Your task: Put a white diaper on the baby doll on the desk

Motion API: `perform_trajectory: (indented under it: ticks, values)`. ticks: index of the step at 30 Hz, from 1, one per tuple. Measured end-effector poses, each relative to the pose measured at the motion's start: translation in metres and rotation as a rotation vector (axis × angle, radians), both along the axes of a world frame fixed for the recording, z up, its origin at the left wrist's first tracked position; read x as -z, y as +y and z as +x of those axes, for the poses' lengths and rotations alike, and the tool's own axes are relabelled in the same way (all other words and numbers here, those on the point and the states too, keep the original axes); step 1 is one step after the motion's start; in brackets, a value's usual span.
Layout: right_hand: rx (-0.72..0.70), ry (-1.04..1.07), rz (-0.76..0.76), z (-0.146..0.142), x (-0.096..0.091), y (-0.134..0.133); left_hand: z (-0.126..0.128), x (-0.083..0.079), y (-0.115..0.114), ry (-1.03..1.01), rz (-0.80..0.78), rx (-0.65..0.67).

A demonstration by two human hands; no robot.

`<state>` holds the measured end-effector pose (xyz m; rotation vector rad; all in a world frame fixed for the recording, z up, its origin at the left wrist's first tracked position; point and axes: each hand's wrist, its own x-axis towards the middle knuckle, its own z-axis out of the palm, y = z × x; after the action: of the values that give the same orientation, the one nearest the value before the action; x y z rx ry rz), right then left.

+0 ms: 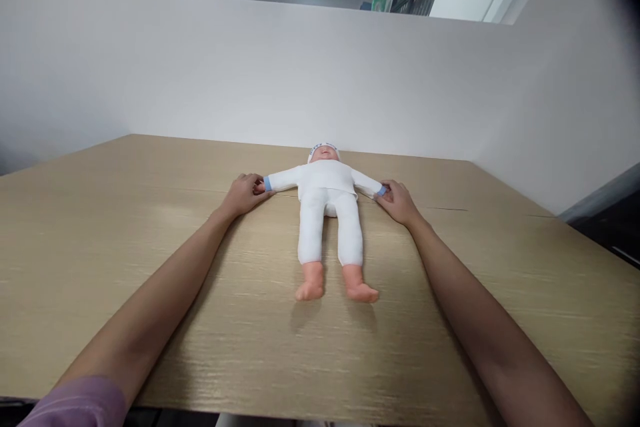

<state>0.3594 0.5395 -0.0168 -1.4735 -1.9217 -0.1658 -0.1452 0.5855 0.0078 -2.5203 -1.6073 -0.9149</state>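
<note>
A baby doll (327, 213) in a white one-piece suit with blue cuffs lies on its back on the wooden table (150, 267), head away from me, bare feet toward me, arms spread out sideways. My left hand (244, 193) is closed around the doll's hand at its blue cuff on the left side. My right hand (397, 200) grips the doll's other hand at the right cuff. Both my forearms stretch across the table on either side of the doll's legs.
White partition walls (250, 73) enclose the table at the back and right. The table's near edge runs along the bottom of the view. Ceiling lights and a dark cabinet show above the partition.
</note>
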Motion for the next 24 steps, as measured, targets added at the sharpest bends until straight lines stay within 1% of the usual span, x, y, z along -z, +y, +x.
perform_trajectory:
  ticks: [6,9,13,19,24]
  values:
    - [0.003,-0.011,-0.012,0.0,0.001,0.003,-0.001,0.003,0.001,-0.019,-0.007,-0.022]
    - [-0.013,0.014,-0.029,0.008,0.002,0.002,-0.006,0.008,0.004,-0.058,0.011,0.007]
    - [-0.054,0.1,-0.05,0.023,0.004,-0.001,-0.014,0.012,0.007,-0.077,0.005,0.028]
    - [-0.044,0.109,-0.089,0.027,0.007,0.0,-0.015,0.011,0.006,-0.07,-0.036,-0.017]
    - [0.007,0.058,-0.113,0.024,0.008,-0.004,-0.013,0.011,0.0,-0.049,-0.082,-0.097]
